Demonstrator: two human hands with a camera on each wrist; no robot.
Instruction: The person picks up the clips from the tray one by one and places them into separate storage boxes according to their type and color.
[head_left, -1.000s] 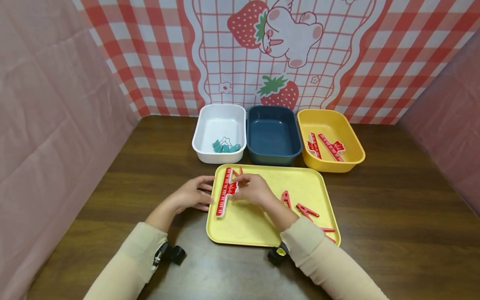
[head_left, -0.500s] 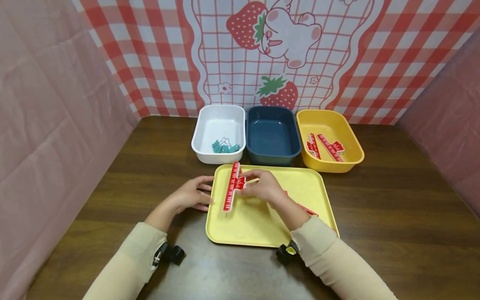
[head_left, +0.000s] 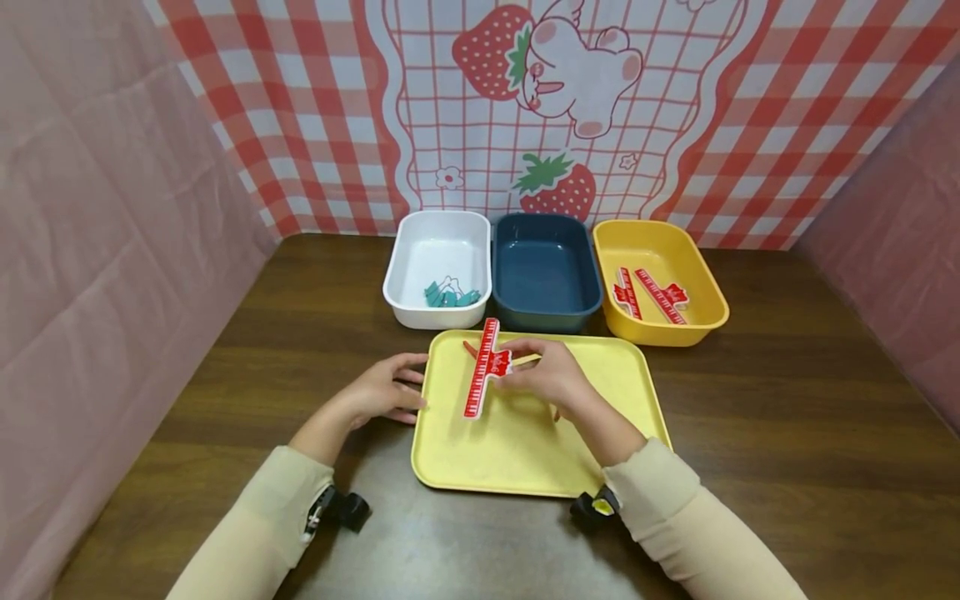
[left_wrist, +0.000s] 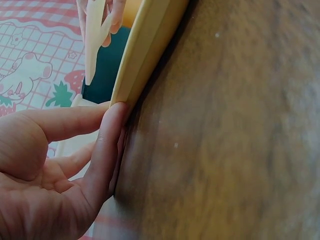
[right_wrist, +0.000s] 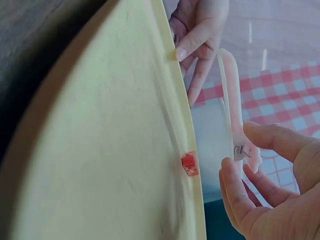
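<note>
My right hand pinches a red and white piano-keyboard clip by its handle side, thumb on one face and fingers on the other. The clip is held above the yellow tray, its long keyboard edge to the left. In the right wrist view the pale back of the clip and its metal spring show. My left hand rests its fingertips against the tray's left rim, fingers spread. On the tray a small red clothespin lies partly behind the clip; the right arm covers most of another.
Behind the tray stand a white bin with several teal clips, a dark blue bin and a yellow bin holding two red keyboard clips. A checked cloth hangs at the back.
My right hand has lifted the keyboard clip from the tray's left side and carried it a little to the right. The right arm now hides the clothespins on the right. My left hand stays put.
</note>
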